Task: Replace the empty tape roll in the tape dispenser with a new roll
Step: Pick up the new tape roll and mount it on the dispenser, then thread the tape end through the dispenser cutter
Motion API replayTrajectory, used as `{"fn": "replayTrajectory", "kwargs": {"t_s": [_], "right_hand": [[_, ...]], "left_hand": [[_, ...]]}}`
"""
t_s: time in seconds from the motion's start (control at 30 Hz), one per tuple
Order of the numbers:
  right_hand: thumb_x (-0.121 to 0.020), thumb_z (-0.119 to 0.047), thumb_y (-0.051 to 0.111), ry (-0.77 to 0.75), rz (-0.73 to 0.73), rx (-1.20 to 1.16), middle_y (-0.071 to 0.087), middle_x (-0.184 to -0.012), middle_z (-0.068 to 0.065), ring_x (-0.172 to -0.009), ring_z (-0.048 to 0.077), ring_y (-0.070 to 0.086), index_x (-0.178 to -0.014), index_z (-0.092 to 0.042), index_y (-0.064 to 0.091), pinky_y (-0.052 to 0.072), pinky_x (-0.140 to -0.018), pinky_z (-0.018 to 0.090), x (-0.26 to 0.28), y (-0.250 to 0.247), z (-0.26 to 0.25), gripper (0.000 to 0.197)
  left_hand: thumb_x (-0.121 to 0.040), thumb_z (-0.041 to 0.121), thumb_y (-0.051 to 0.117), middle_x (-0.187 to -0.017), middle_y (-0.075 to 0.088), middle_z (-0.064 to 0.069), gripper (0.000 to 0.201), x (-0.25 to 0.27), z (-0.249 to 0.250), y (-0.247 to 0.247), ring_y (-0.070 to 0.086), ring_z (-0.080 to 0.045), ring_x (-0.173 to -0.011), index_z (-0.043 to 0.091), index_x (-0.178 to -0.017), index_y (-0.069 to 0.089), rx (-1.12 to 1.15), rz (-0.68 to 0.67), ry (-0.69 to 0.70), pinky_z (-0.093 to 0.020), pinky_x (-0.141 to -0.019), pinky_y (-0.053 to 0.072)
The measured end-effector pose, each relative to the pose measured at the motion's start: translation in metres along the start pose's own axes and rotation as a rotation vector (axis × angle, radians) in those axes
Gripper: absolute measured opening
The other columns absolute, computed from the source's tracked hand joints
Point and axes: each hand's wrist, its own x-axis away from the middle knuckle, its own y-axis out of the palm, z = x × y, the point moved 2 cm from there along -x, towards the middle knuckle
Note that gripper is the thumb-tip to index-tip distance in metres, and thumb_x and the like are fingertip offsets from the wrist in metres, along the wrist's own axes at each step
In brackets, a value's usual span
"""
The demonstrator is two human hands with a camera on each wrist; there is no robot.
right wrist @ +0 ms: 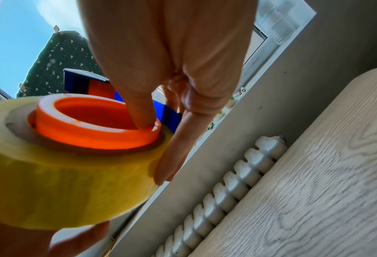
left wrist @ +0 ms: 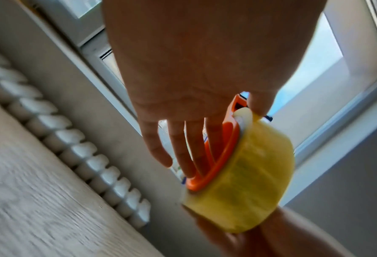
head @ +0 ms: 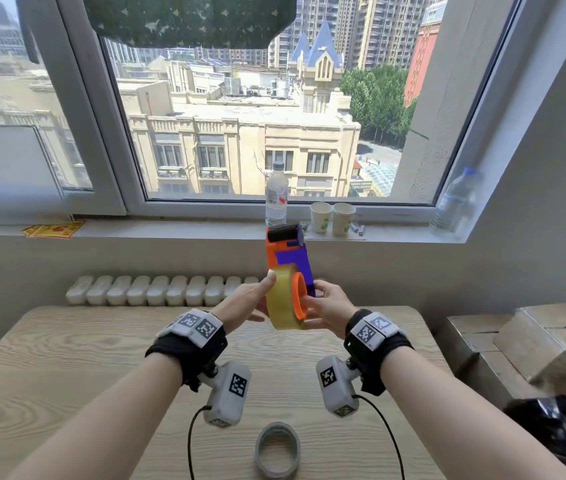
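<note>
An orange and purple tape dispenser [head: 290, 258] is held upright in the air above the wooden table [head: 66, 358]. A full yellow tape roll [head: 279, 313] [left wrist: 249, 182] [right wrist: 62, 182] sits on its orange hub [right wrist: 95, 125]. My left hand [head: 250, 303] [left wrist: 205, 139] lays straight fingers against the dispenser's orange side plate, thumb tip on the roll's top rim. My right hand [head: 326, 304] [right wrist: 172, 104] pinches from the other side, one digit inside the hub and fingers along the roll's outer face. The empty grey core [head: 277, 449] lies flat on the table near me.
A white radiator [head: 156, 289] runs behind the table's far edge. On the windowsill stand a water bottle [head: 276, 199], two paper cups [head: 331, 218] and a second bottle [head: 454, 202]. Cardboard boxes [head: 534, 341] and a black bag [head: 558, 431] sit to the right.
</note>
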Motion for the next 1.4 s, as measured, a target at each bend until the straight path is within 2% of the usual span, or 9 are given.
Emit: {"fn": "replayTrajectory", "kwargs": {"t_s": [0.1,0.27,0.37,0.47,0.8,0.93,1.1,1.2,1.4], "right_hand": [[-0.086,0.000,0.059,0.021,-0.028,-0.051,0.060,-0.083,0.010,-0.064,0.026,0.064,-0.115,-0.001,0.053,0.059,-0.059,0.041,0.001,0.003,0.000,0.030],[-0.090,-0.007,0.057,0.042,-0.078,-0.090,0.062,-0.089,0.009,-0.072,0.028,0.065,-0.115,-0.003,0.052,0.059,-0.062,0.041,0.006,0.005,-0.001,0.026],[-0.090,-0.011,0.057,0.047,-0.097,-0.099,0.060,-0.102,0.015,-0.077,0.030,0.065,-0.120,-0.001,0.050,0.059,-0.065,0.041,0.009,0.006,-0.003,0.032],[-0.091,-0.010,0.056,0.039,-0.099,-0.062,0.060,-0.101,0.014,-0.078,0.026,0.064,-0.122,0.000,0.049,0.057,-0.070,0.040,0.008,0.005,-0.003,0.033],[-0.082,-0.013,0.068,-0.208,0.177,0.171,0.057,-0.115,0.019,-0.097,0.022,0.055,-0.121,-0.002,0.046,0.049,-0.075,0.025,0.001,-0.001,-0.019,0.046],[-0.084,-0.005,0.061,-0.283,0.183,0.125,0.060,-0.103,0.014,-0.101,0.032,0.061,-0.119,-0.014,0.047,0.055,-0.085,0.043,0.008,-0.002,-0.024,0.038],[-0.084,0.005,0.051,-0.448,0.153,0.258,0.061,-0.109,0.011,-0.100,0.022,0.060,-0.115,-0.014,0.060,0.051,-0.080,0.022,0.015,0.002,-0.024,0.037],[-0.084,0.005,0.047,-0.452,0.146,0.248,0.059,-0.114,0.015,-0.104,0.026,0.059,-0.113,-0.013,0.062,0.052,-0.091,0.039,0.016,0.004,-0.025,0.037],[-0.081,0.004,0.039,-0.386,0.100,0.241,0.057,-0.105,0.003,-0.107,0.034,0.058,-0.114,-0.008,0.062,0.049,-0.094,0.051,0.017,0.004,-0.022,0.042]], "left_hand": [[-0.098,0.043,0.029,-0.099,0.069,-0.006,0.044,-0.001,0.008,0.005,0.061,-0.024,-0.099,0.019,-0.095,0.066,0.240,-0.070,-0.024,-0.041,-0.094,0.044],[-0.095,0.042,0.037,-0.103,0.072,-0.006,0.040,-0.002,0.010,0.007,0.066,-0.020,-0.094,0.018,-0.110,0.064,0.466,-0.223,-0.045,-0.037,-0.088,0.045],[-0.080,0.020,0.059,-0.101,0.070,-0.010,0.030,-0.002,0.011,0.008,0.067,-0.022,-0.089,0.012,-0.109,0.066,0.452,-0.302,0.035,-0.040,-0.091,0.045],[-0.077,0.003,0.061,-0.102,0.066,-0.015,0.036,-0.001,0.009,0.009,0.065,-0.025,-0.090,0.005,-0.113,0.061,0.486,-0.348,0.110,-0.038,-0.087,0.053],[-0.085,0.012,0.058,-0.088,0.064,-0.009,0.039,-0.001,0.005,0.018,0.066,-0.015,-0.074,0.004,-0.122,0.048,0.489,-0.278,0.157,-0.025,-0.068,0.054],[-0.094,0.016,0.049,-0.089,0.062,-0.010,0.037,-0.002,0.004,0.019,0.064,-0.014,-0.074,0.002,-0.128,0.044,0.476,-0.243,0.149,-0.024,-0.070,0.054],[-0.093,0.025,0.048,-0.086,0.063,-0.009,0.034,-0.003,0.004,0.024,0.063,-0.015,-0.071,0.005,-0.120,0.049,0.469,-0.199,0.139,-0.024,-0.067,0.054],[-0.093,0.027,0.047,-0.084,0.063,-0.009,0.028,-0.003,0.006,0.029,0.064,-0.014,-0.067,0.007,-0.112,0.052,0.484,-0.169,0.132,-0.024,-0.063,0.054],[-0.091,0.018,0.055,-0.083,0.063,-0.009,0.021,-0.002,0.004,0.035,0.064,-0.013,-0.064,0.008,-0.110,0.053,0.431,-0.157,0.115,-0.022,-0.060,0.053]]}}
